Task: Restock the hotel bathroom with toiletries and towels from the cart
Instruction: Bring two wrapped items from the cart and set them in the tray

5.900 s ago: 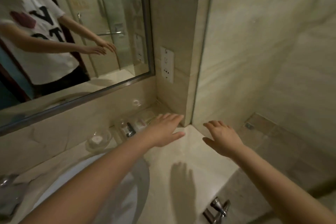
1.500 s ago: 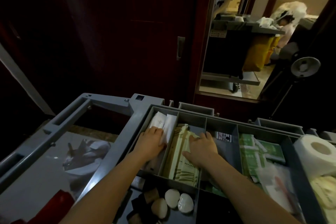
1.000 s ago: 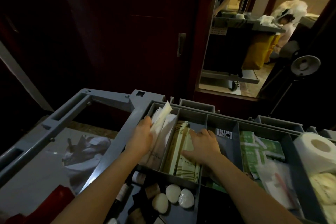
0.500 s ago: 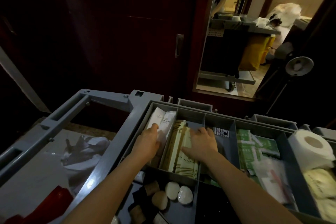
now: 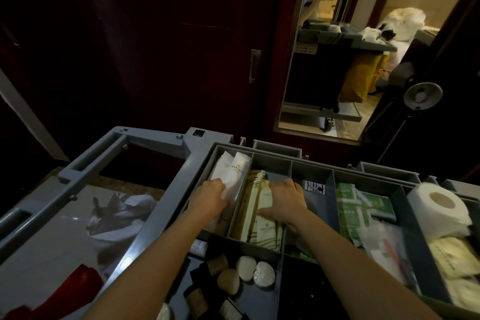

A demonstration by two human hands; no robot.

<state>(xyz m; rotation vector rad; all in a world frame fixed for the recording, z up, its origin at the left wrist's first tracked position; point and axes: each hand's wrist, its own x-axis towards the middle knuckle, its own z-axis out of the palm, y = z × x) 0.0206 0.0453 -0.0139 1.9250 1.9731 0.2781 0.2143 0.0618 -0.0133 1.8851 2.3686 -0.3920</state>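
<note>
The grey cart tray (image 5: pixel 197 163) has several compartments of toiletries. My left hand (image 5: pixel 210 199) lies in the leftmost compartment with its fingers curled on the white sachets (image 5: pixel 235 171). My right hand (image 5: pixel 284 200) lies over the cream and green striped packets (image 5: pixel 253 213) in the compartment beside it, thumb along their side. Whether either hand has lifted a packet I cannot tell.
Green boxes (image 5: pixel 361 205) and a toilet paper roll (image 5: pixel 439 205) fill the right compartments. Round soaps (image 5: pixel 255 269) and small bottles lie in the near tray. A dark wooden door (image 5: pixel 155 47) and a mirror (image 5: pixel 350 47) stand behind the cart.
Earlier both hands were over the bathroom counter; since then I face the cart. In the last second the left hand lifted the white sachets, then lowered them back into their compartment.
</note>
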